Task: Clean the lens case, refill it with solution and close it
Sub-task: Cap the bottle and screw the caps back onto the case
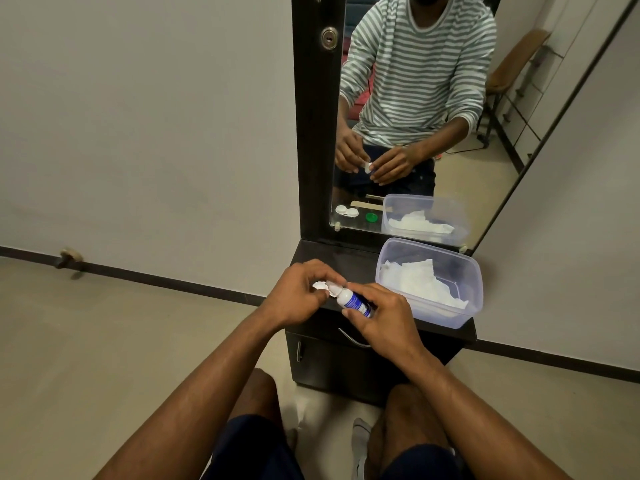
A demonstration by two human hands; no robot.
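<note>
Both hands meet above the front edge of the dark worktop (311, 258). The left hand (298, 296) is closed around a small white piece (320, 285), pinched between thumb and fingers; only a sliver of it shows, and whether it is the lens case or a cap cannot be told from here. The right hand (384, 320) grips a small solution bottle (349, 299), white with a blue label, held tilted on its side so that its white nozzle points toward the left hand and touches or nearly touches the white piece held there.

Just beyond the right hand, on the right part of the worktop, stands a clear plastic container (471, 282) with crumpled white tissue (422, 275) lying inside it. Behind both hands rises a mirror (519, 109) in a dark frame. Its reflection shows a white two-well lens case (346, 211) lying on the worktop beyond the left hand, with a green cap (371, 217) and a pale wooden stick (367, 204) beside it; the hands hide those spots in the direct view. Below the hands, the cabinet front carries a curved metal drawer handle (349, 337).
</note>
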